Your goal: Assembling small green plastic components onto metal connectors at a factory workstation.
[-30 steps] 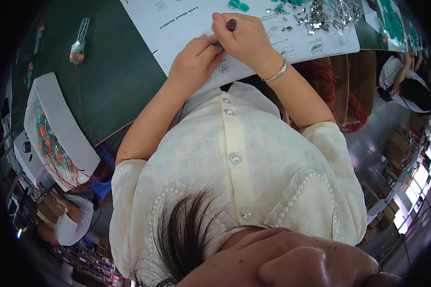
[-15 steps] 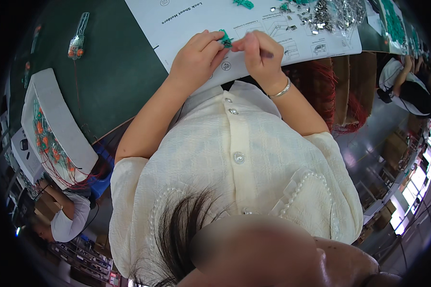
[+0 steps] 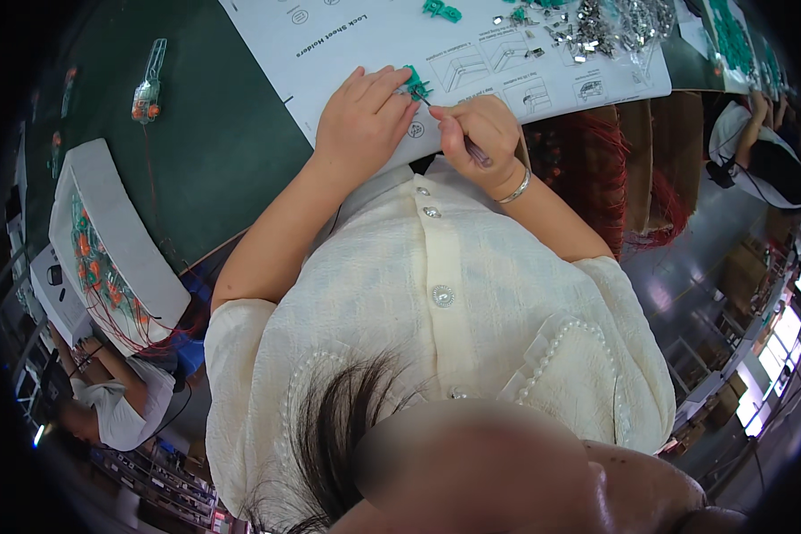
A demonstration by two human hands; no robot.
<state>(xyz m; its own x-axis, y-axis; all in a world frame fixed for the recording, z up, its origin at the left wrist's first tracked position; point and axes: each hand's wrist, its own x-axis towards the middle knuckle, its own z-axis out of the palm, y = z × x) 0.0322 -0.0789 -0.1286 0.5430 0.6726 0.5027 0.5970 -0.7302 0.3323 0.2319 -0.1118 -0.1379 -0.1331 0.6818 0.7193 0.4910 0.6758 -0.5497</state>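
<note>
My left hand (image 3: 362, 120) is closed on a small green plastic part (image 3: 416, 81), pressing it down over the printed sheet (image 3: 365, 55). In my right hand (image 3: 489, 133) is a slim tool (image 3: 479, 157) like a small screwdriver. Its dark thin tip points at the green part's near edge; whether it touches, I cannot tell. The tool's purplish handle end sticks out below my curled fingers. Another green plastic piece (image 3: 441, 10) lies farther away on the sheet.
Small metal pieces (image 3: 592, 31) are heaped by a clear plastic bag (image 3: 645, 27) at the far right. A clear part with orange ends (image 3: 148, 93) lies on the green tabletop (image 3: 214, 133). A white bin (image 3: 120, 178) of wired parts stands left. Red wires (image 3: 601, 165) fill boxes at right.
My right hand has turned and dropped slightly, bringing the tool's tip into view at the green part. My left fingers have flattened over that part. The whole view has shifted a little.
</note>
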